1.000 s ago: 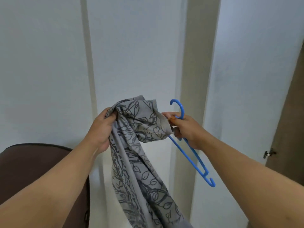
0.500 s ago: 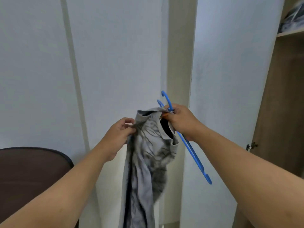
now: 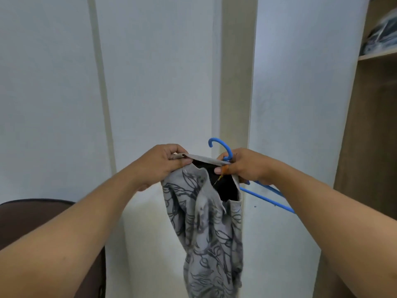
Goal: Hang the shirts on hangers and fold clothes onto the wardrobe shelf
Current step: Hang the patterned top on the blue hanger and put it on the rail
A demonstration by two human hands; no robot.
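Observation:
A grey shirt (image 3: pixel 206 229) with a dark leaf print hangs down between my hands. Its neck opening is stretched wide and shows the dark inside. My left hand (image 3: pixel 163 162) pinches the left side of the collar. My right hand (image 3: pixel 242 166) grips the right side of the collar together with a blue plastic hanger (image 3: pixel 266 196). The hanger's hook rises above my right hand and its bars slant down to the right, outside the shirt.
White wardrobe doors (image 3: pixel 161 72) fill the view ahead, with a beige strip (image 3: pixel 236 72) between them. At the right an open wooden wardrobe (image 3: pixel 369 130) has a shelf (image 3: pixel 376 55) with folded clothes on it. A dark brown chair back (image 3: pixel 25 220) is at the lower left.
My hands have moved apart and pulled the shirt's neck opening wide. The view has turned slightly to the right, and more of the open wardrobe shows.

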